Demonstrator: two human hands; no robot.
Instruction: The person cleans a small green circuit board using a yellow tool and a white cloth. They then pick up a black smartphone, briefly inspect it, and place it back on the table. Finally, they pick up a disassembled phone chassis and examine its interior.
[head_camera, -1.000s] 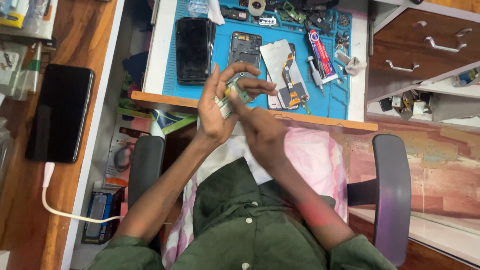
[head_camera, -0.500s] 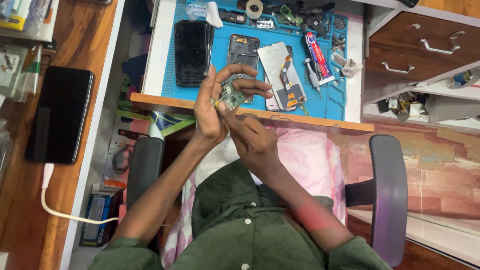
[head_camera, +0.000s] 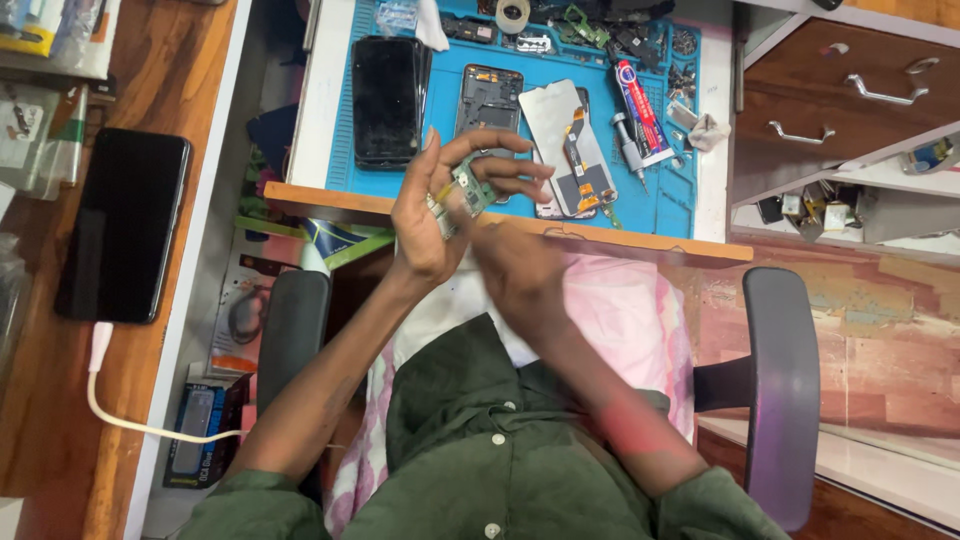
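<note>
My left hand (head_camera: 440, 205) holds a small green circuit board (head_camera: 468, 190) between thumb and fingers, just above the near edge of the blue work mat (head_camera: 345, 150). My right hand (head_camera: 520, 270) is blurred, lower and to the right of the board, over my lap, and I cannot tell whether it holds anything. On the mat lie a black phone (head_camera: 388, 100), an opened phone frame (head_camera: 488, 100), and a grey display panel with an orange flex cable (head_camera: 570, 145).
A red and white glue tube (head_camera: 640, 125), a tape roll (head_camera: 513, 14) and small parts sit on the mat. A black phone (head_camera: 122, 225) charges on the wooden desk at left. Drawers (head_camera: 850, 90) stand open at right. Chair armrests (head_camera: 780, 390) flank me.
My right hand has pulled back from the board toward my lap. My left hand still holds the board and has barely shifted.
</note>
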